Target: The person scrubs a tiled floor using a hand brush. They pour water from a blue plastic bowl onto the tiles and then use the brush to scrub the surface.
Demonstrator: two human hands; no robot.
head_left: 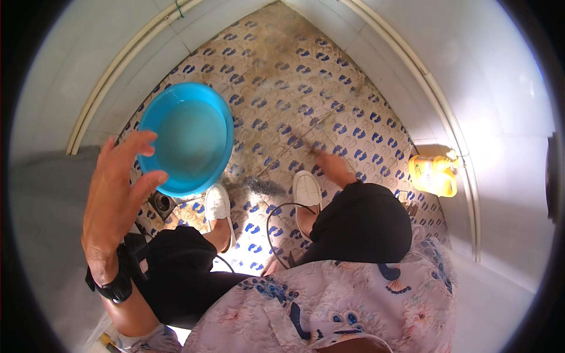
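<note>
My left hand (118, 191) is raised over the near left side of a light-blue plastic basin (226, 159). Its fingers are spread and nothing is in them. The basin stands on the floor, with cloudy liquid (191, 135) inside. Beyond my right knee, my right hand (334, 167) reaches low toward the patterned floor (282, 117). Motion smears its fingertips, and a small dark shape by them is too blurred to name. Between my white shoes, a dark grey patch or clump (263, 186) lies on the tiles.
A yellow jug (432, 175) with a handle stands by the right wall. Near the basin is a floor drain (162, 204). Pale pipes (112, 70) run along both walls, which meet in a far corner. A thin dark cable (269, 226) loops between my legs.
</note>
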